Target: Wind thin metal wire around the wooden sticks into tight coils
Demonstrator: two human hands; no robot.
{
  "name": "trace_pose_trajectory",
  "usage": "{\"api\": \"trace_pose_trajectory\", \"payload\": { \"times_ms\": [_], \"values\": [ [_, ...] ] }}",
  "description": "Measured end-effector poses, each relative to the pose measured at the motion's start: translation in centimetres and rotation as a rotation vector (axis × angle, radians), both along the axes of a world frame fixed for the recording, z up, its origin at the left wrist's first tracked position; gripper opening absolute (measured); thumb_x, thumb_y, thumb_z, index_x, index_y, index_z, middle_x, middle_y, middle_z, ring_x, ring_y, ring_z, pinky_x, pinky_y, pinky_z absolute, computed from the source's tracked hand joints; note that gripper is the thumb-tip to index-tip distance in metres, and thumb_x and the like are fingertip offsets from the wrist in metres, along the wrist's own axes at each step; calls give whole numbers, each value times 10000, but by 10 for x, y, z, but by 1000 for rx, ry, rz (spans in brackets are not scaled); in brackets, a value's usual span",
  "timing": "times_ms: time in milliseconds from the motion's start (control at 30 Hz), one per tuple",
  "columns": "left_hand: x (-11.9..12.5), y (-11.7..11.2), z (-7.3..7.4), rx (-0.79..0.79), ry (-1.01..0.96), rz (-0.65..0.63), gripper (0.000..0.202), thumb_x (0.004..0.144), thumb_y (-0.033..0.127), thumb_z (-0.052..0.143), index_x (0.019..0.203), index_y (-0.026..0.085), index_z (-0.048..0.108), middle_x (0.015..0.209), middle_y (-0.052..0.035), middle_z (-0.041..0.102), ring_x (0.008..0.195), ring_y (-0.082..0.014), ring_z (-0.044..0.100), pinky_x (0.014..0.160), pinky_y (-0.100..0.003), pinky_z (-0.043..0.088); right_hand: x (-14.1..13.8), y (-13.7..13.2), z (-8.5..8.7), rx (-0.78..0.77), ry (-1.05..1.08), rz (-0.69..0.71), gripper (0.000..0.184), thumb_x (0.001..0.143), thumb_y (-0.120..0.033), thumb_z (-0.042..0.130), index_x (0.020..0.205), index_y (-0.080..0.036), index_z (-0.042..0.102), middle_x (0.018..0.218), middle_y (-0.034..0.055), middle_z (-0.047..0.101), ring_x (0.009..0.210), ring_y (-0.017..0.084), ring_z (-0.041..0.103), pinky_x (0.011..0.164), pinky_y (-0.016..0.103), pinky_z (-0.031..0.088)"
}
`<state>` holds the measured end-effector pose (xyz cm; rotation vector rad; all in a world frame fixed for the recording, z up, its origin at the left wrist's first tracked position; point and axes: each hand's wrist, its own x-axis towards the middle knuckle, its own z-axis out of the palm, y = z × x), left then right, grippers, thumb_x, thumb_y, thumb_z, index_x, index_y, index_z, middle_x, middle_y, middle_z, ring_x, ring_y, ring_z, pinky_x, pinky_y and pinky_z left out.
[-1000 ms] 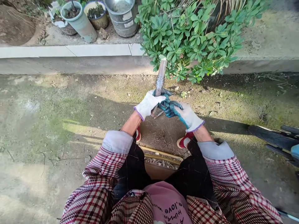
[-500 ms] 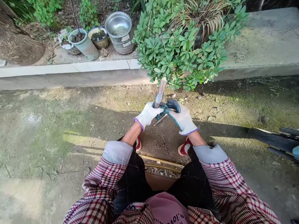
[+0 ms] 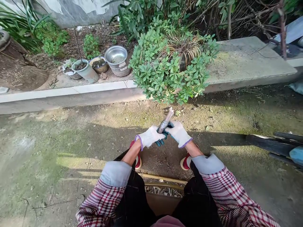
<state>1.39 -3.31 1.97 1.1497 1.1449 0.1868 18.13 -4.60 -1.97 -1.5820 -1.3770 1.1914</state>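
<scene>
Fingers of left hand [image 3: 149, 136] clamped on wire-wrapped stick [image 3: 169, 116], right hand [image 3: 179, 134] beside it, grip hidden, bucket labels [image 3: 122, 64] unreadable

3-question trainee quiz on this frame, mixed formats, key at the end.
1. What is wound round the stick?
2. True or false: in the picture, the metal bucket stands left of the bush.
3. Fill in: the glove cuffs on the left hand and right hand are edged in ____.

Key: 1. Wire. 2. True. 3. Purple.
</scene>
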Motion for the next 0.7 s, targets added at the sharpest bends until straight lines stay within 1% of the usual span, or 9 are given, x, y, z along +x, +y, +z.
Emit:
{"api": "trace_pose_trajectory", "payload": {
  "times_ms": [100,167,300,400,500,567,600,667,700],
  "values": [
    [-6,4,3,-36,-57,27,17,825,97,718,836,109,712,634,-18,715,551,-151,697,497,-235,568,2,0,-3,0,22,-18,165,697,-382,650,627,-240,605,612,-5,646,639,190,559,616,315,465],
    [-10,9,3,-53,-85,72,40,820,116,724,858,109,715,690,-35,742,589,-160,721,504,-234,570,2,1,-6,0,51,-30,145,708,-384,638,685,-241,642,679,6,678,691,199,584,672,330,491],
    [-12,16,-3,-38,-61,152,71,792,79,708,841,130,708,667,-13,729,569,-157,711,502,-236,559,3,4,-10,-26,127,-35,151,678,-383,641,746,-251,664,733,15,696,733,213,610,728,363,537],
    [-9,17,-9,32,-23,186,104,784,36,681,790,138,699,613,20,681,538,-137,669,506,-231,553,5,4,-6,-63,198,-20,177,648,-400,681,737,-249,651,723,18,695,733,216,628,744,378,567],
    [-8,18,-14,75,-26,211,112,794,38,671,813,145,700,624,24,678,529,-128,648,520,-231,551,5,0,4,-116,280,7,240,703,-474,689,780,-253,639,744,30,715,712,219,665,710,379,591],
    [-11,21,-15,103,3,181,111,820,77,670,888,154,713,640,17,683,500,-132,629,495,-232,519,3,-4,11,-164,312,38,265,735,-506,694,789,-254,632,675,17,679,601,206,634,592,361,567],
    [-14,22,-15,142,56,150,115,838,106,670,928,159,719,643,13,681,480,-135,611,482,-235,496,2,-6,14,-190,314,56,269,741,-509,704,784,-253,634,618,-1,637,529,190,586,520,343,528],
    [-20,27,-18,306,272,16,105,875,175,680,968,171,727,671,-14,688,510,-155,621,512,-251,487,0,-11,19,-217,272,95,263,744,-500,717,761,-247,649,536,-36,548,438,155,472,426,307,421],
    [-23,28,-20,400,404,-63,97,881,194,688,966,175,731,706,-41,703,579,-179,661,565,-264,506,0,-13,21,-203,230,118,253,747,-490,715,751,-243,662,527,-41,533,436,144,444,419,295,385]
  ]
}}
